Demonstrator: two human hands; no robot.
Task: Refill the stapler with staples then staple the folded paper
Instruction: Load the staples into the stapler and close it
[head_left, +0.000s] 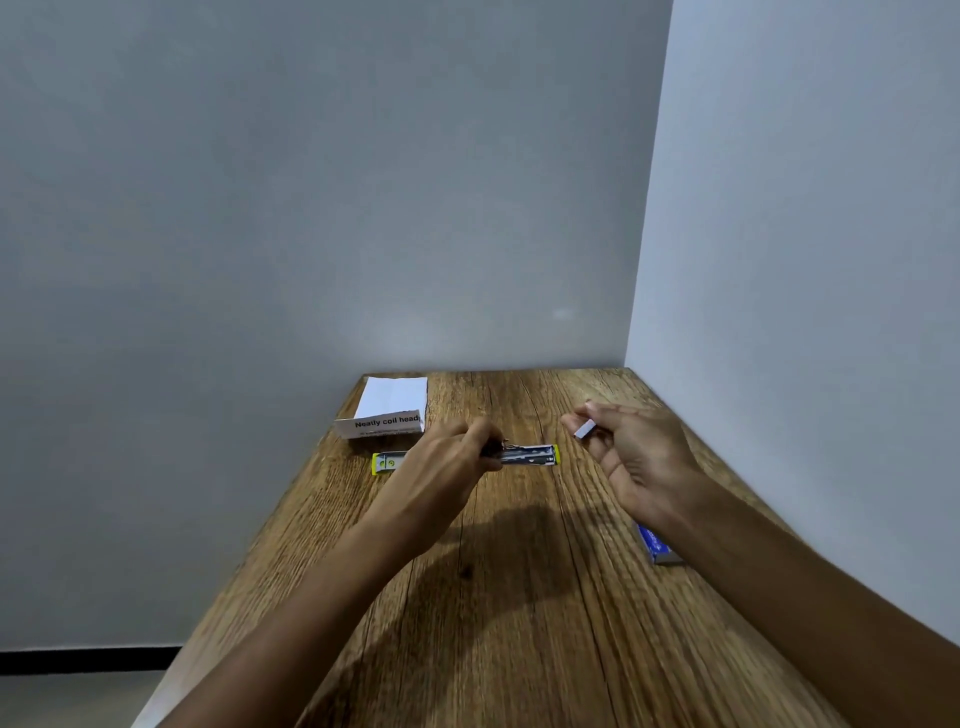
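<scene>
We can read one line of bold black print, "Neatly coil head", on the front flap of the folded paper (387, 422) at the far left of the wooden table (519, 597); a second, smaller line runs beneath it, but we cannot make it out. The blue box (655, 543) near the right edge of the table carries white markings that are too blurred for us to read.

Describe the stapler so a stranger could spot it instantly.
Start at the wooden table in the wall corner. Just nearer than the folded paper lies the stapler, opened flat under the left hand. It alone is a long metal strip with yellow-green ends.
</scene>
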